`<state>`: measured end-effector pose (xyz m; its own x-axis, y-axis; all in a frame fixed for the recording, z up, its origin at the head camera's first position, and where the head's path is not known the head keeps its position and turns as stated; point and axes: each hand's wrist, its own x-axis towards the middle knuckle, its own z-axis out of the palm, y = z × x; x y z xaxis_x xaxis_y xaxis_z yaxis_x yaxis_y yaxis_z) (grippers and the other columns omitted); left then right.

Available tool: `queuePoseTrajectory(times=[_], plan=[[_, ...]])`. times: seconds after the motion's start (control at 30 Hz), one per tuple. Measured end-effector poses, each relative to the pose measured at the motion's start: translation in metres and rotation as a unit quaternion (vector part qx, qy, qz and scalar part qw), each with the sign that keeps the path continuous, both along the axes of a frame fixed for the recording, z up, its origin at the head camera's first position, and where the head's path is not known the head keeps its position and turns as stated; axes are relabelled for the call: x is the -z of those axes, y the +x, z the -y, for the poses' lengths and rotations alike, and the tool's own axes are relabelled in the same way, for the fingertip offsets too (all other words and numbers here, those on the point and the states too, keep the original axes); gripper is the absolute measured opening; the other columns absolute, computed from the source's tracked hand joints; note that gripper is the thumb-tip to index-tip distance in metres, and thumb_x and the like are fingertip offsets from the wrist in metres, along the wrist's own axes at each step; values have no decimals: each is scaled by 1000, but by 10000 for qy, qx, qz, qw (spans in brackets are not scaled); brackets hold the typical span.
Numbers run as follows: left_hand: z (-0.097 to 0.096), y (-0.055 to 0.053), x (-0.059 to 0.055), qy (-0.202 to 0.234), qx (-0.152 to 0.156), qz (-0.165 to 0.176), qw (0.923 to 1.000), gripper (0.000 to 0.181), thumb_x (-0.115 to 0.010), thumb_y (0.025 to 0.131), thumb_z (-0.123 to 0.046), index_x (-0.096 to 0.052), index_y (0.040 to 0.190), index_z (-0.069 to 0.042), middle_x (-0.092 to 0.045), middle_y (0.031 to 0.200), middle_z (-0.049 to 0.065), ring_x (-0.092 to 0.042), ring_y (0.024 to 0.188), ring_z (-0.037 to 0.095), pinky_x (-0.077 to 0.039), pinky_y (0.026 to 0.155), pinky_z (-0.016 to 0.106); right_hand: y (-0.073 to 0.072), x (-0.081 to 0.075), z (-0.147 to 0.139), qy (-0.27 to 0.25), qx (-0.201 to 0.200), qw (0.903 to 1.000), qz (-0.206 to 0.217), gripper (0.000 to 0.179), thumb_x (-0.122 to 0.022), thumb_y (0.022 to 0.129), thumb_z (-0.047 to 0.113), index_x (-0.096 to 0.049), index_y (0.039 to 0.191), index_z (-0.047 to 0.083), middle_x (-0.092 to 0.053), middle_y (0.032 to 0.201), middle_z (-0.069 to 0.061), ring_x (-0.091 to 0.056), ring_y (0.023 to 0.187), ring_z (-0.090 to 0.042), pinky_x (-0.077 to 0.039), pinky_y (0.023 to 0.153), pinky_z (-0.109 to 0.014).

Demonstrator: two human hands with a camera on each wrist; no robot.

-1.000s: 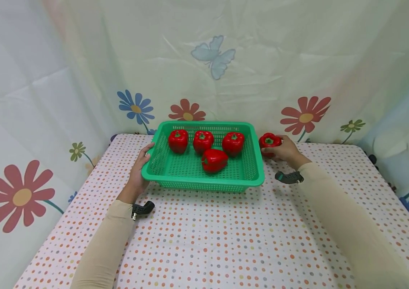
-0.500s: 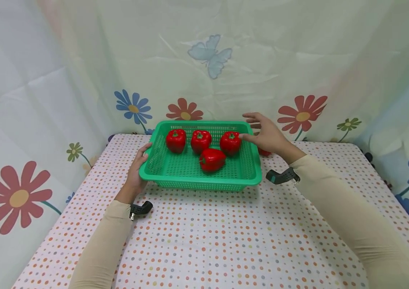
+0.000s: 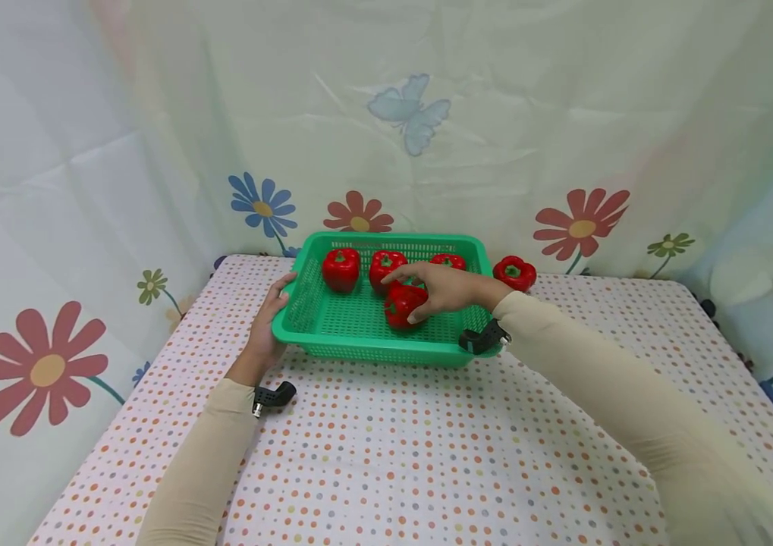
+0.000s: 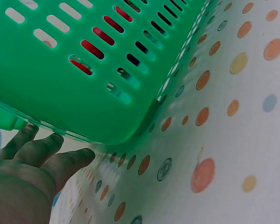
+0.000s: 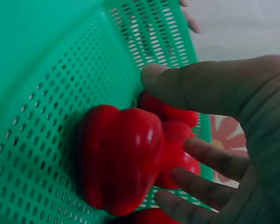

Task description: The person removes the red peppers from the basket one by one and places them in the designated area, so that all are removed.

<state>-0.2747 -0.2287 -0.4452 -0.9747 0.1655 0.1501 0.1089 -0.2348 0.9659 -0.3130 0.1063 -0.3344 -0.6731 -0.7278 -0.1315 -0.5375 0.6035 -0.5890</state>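
A green plastic basket (image 3: 372,346) holds several red bell peppers. My left hand (image 3: 265,326) touches its left rim; in the left wrist view the fingers (image 4: 67,163) reach out beneath the rim, fairly straight. Over the basket, my right hand (image 3: 450,288) hovers with thumb and fingers spread around the bell pepper (image 3: 401,307) lying on its side in front. The right wrist view shows a gap between this hand and that pepper (image 5: 119,156). Behind it stand a left pepper (image 3: 341,271), a middle pepper (image 3: 384,267) and a right pepper (image 3: 449,260), the last partly hidden by the hand.
Another red bell pepper (image 3: 514,273) stands on the table just right of the basket. A dotted cloth (image 3: 372,455) covers the table. Behind it hangs a flowered curtain (image 3: 482,152).
My right hand has left the pepper outside the basket, risen over the right rim and moved left to the lying pepper. The left hand stays at the left rim.
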Motion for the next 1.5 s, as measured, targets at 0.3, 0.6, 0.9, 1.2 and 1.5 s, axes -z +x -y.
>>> queuePoseTrajectory(times=[0.3,0.6,0.9,1.2,1.5], plan=[[0,-1,-1,-28,32,15,10000,47,-31,107,-30,-26,153,-24,-21,160,4,-29,144,31,-38,108,36,-8,7,18,937,222,9953,-137,65,-74,87,16,-46,145,15,-47,144,-12,-43,130,-30,-52,96,-45],[1,-1,1,-14,11,14,10000,46,-30,107,-28,-26,152,-24,-22,159,5,-29,144,30,-38,107,34,-14,10,23,1458,277,9885,-287,64,-73,86,14,-47,145,13,-48,141,-15,-44,127,-30,-53,93,-44],[1,-2,2,-6,45,2,10000,46,-31,107,-29,-26,152,-24,-23,159,6,-31,142,31,-42,103,30,-19,14,21,1514,567,9867,-183,67,-77,83,21,-50,143,12,-49,135,-17,-42,124,-31,-55,88,-41],[2,-3,2,0,36,-27,10000,46,-31,107,-30,-26,152,-24,-21,160,8,-30,141,30,-40,105,32,-20,15,21,1313,709,9875,507,65,-78,81,15,-48,139,14,-52,133,-14,-47,121,-32,-57,84,-38],[1,-2,1,12,6,41,10000,46,-31,107,-30,-27,152,-24,-21,160,7,-30,143,30,-40,105,31,-20,12,12,870,773,9920,484,61,-79,80,17,-48,132,16,-53,130,-13,-50,118,-31,-57,81,-36]])
